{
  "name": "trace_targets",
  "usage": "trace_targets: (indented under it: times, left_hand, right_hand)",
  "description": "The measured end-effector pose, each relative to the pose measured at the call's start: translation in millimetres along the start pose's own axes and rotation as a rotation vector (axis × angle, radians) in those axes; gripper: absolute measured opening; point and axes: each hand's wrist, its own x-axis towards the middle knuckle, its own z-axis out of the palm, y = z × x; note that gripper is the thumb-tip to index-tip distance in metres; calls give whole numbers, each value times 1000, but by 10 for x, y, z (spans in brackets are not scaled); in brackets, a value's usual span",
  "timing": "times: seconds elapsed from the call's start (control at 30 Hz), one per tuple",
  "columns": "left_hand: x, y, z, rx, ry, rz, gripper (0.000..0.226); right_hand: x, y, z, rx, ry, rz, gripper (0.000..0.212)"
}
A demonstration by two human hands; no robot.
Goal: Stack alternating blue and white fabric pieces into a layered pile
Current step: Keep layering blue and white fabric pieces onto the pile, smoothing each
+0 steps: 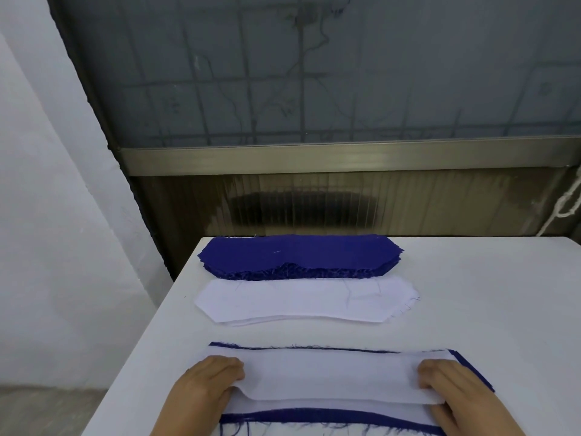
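A layered pile (330,413) of blue and white fabric lies at the table's near edge, blue edges showing along its far and near sides. On top lies a white piece (330,376). My left hand (207,385) grips its left end and my right hand (452,391) grips its right end, fingers curled over the cloth with its near edge lifted slightly. Farther back lie a stack of white pieces (301,300) and, behind it, a thick stack of blue pieces (298,253).
The white table (490,294) runs right and back from the stacks. Its left edge drops to a pale floor. A dark ribbed panel and metal rail stand behind the table; a white rope (566,202) hangs at far right.
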Motion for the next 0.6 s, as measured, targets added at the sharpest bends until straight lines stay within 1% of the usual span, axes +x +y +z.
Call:
trace_targets:
  times: [0.03,0.07,0.1,0.17,0.2,0.23,0.27,0.3,0.37,0.4,0.53,0.6]
  left_hand:
    - [13,-8,22,-18,-17,-23,44]
    - [55,9,-13,-49,-27,-31,47]
    - [29,-13,25,-42,-40,-27,50]
    - [50,-10,9,-55,-89,-42,49]
    - [43,-2,-1,-70,-101,-44,44]
    - [28,-6,6,-72,-75,-25,42]
    - [31,0,-8,-88,-78,-25,45]
    - [46,8,-20,-97,-83,-29,51]
    - [55,23,-30,-111,-71,-36,64]
    - [53,30,-32,-109,-62,-23,65]
    - [24,-15,-23,-154,-130,-47,48]
    - [8,-26,-39,-194,-201,-85,33]
  right_hand:
    - [-7,38,2,62,-76,-34,38]
    - [54,33,-33,99,-89,-70,28]
    - [95,62,-56,83,-51,-83,24]
    - [111,100,-24,52,29,-107,22]
    - [119,98,-5,42,42,-117,26]
    - [123,94,1,29,55,-136,34]
    - [124,111,25,29,58,-133,38]
    - [127,119,13,21,55,-130,37]
    - [129,120,-5,47,44,-104,29]
    - [126,128,12,45,54,-103,28]
    - [106,113,35,62,60,-64,19]
    - [97,123,12,76,58,-47,23]
